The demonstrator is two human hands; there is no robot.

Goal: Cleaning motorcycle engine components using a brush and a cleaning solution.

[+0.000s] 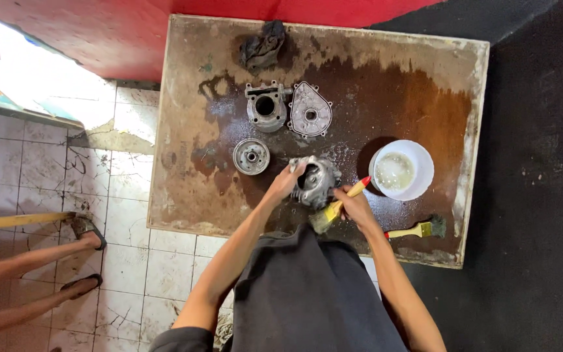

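A: Where's the grey cast-metal engine casing (316,181)?

B: Near the front of the wet brown wooden table (425,78), gripped at its rim by the left hand (286,184).

A: The right hand (354,205)?

B: Closed around 1 yellow-handled paintbrush (337,207), bristles just beside the casing.

On the table (425,72), the bowl (401,170) sits right of the engine casing (316,180) (a spare brush (418,229) nearer)
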